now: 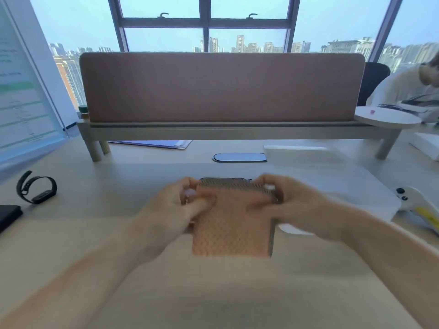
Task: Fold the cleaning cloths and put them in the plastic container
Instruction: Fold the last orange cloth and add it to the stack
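Pinching the orange cleaning cloth (pixel 231 224) at its upper corners, left hand (pixel 171 210) and right hand (pixel 297 207) grip it; no writing is legible.

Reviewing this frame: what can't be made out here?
Head view only:
- Cloth: motion blur; fold count unclear, top corners covered by left hand and right hand.
- Plastic container: clear, blurred; contents cannot be told.
- White object: cut off by the right edge.
- Screen text: too blurred, cut off at left.

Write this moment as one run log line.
step: folding | left hand: grips cloth | right hand: grips cloth | container: far right, no cloth visible
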